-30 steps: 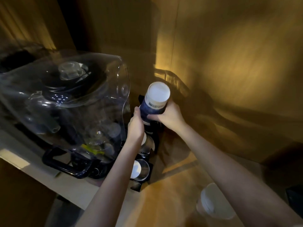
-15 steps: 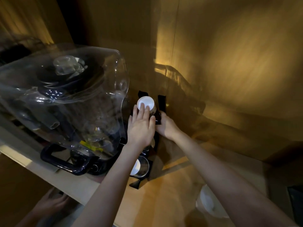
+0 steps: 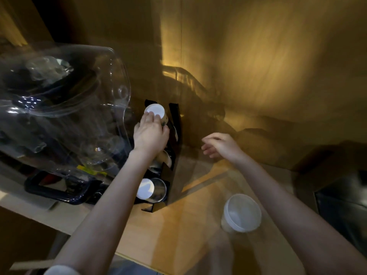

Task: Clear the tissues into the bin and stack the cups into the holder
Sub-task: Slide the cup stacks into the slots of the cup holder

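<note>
Left hand (image 3: 151,133) grip holding the cup stack (image 3: 156,114) in the black holder (image 3: 175,124). Right hand (image 3: 219,144) grip wide, empty, above the surface (image 3: 188,225).

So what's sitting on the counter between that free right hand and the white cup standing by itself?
Nothing: in the head view, only bare wooden counter lies between the right hand and the lone white cup.

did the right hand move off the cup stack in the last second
Yes. The right hand left the stack and pulled right, away from the black holder.
</note>
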